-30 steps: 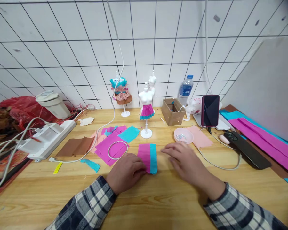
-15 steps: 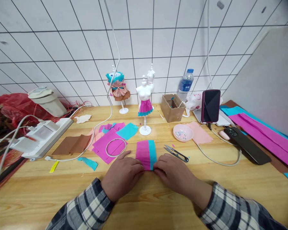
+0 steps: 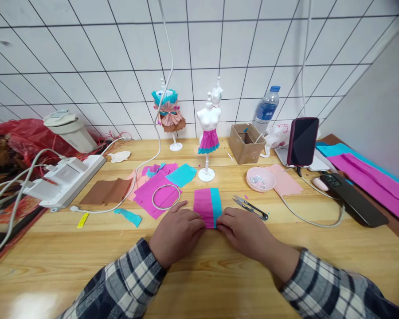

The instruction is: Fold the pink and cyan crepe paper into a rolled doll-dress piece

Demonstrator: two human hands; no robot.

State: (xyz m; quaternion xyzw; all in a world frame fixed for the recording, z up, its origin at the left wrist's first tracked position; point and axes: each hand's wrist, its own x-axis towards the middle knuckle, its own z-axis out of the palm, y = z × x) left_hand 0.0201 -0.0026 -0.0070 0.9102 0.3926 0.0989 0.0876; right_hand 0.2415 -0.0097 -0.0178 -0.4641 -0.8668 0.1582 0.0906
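Observation:
A small piece of magenta crepe paper (image 3: 203, 204) with a turquoise strip (image 3: 216, 204) along its right side lies flat on the wooden table. At its lower left edge, my left hand (image 3: 177, 235) has curled fingers pinching the paper, with the index finger stretched out toward a silver ring (image 3: 166, 197). My right hand (image 3: 244, 232) pinches the lower right corner by the turquoise strip. The fingertips of both hands are partly hidden. Just beyond my right hand lie thread snips (image 3: 251, 207). A white mini mannequin (image 3: 209, 119) in a magenta skirt with a turquoise hem stands behind the paper.
Left are magenta sheets (image 3: 149, 199), a brown sheet (image 3: 106, 191), a white power strip (image 3: 66, 181) and a trailing cable. Toward the right are a pink bowl (image 3: 269, 179) of beads, a cardboard box (image 3: 246, 148), an upright phone (image 3: 302, 141) and a dark power bank (image 3: 352, 199).
The whole view has shifted slightly, so things appear a little higher and further right. Both hands keep their hold on the crepe paper, with little visible movement.

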